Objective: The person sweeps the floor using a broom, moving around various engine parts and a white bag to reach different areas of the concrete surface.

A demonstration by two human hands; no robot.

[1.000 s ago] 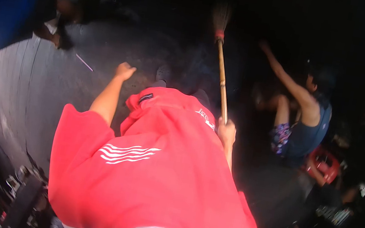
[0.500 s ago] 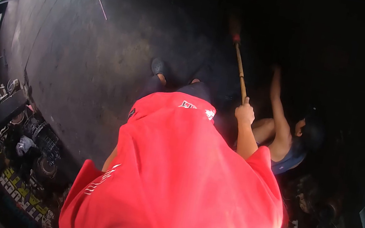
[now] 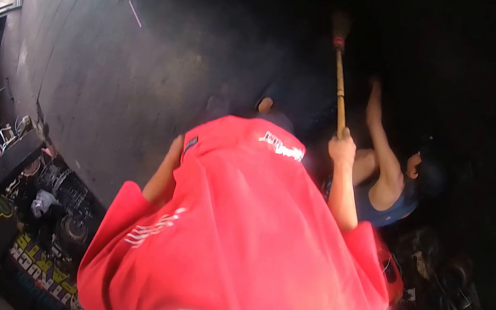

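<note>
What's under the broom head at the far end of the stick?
Dark floor shows around the broom head; the patch beneath it is covered and in shadow, so any dirt cannot be seen. The right hand grips the stick.

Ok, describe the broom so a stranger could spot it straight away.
Start at the big red shirt in mid-view, then find the right hand at its far edge. The broom is the thin wooden stick running from that fist over the dark floor, the only pole here, with a red band by its bristles.
</note>
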